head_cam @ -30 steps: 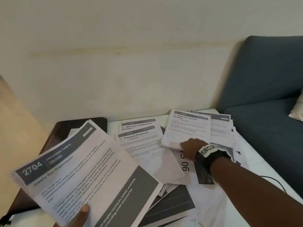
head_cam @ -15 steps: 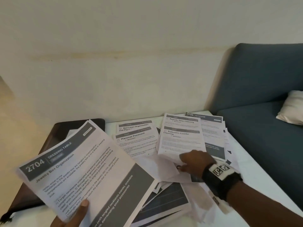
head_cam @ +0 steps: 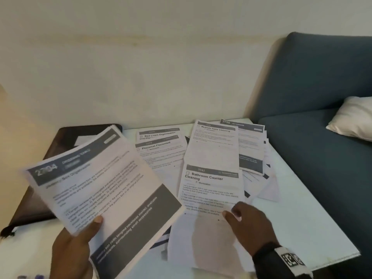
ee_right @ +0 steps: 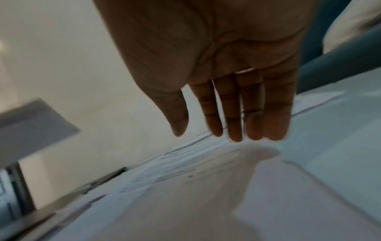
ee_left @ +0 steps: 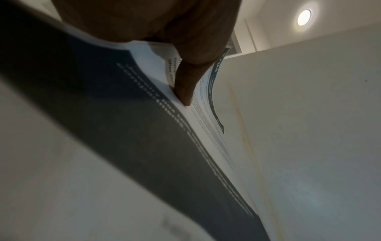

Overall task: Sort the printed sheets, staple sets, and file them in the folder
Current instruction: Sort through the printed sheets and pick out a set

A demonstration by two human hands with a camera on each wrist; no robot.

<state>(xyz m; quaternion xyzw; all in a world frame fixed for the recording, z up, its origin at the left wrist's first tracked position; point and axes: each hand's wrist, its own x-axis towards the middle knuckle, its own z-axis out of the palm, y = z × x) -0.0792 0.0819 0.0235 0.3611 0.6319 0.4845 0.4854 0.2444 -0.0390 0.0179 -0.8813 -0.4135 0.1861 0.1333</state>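
The left hand point(head_cam: 74, 250) grips a raised stack of printed sheets point(head_cam: 104, 190), thumb clamped on top. The right hand point(head_cam: 249, 224) hovers flat, fingers point(ee_right: 233, 114) straight, holding nothing, over the "Bathroom Counter Cleaning" sheet point(head_cam: 211, 188). More loose sheets point(head_cam: 161, 150) lie beyond it; the dark folder point(head_cam: 66, 135) sits beyond the left hand.
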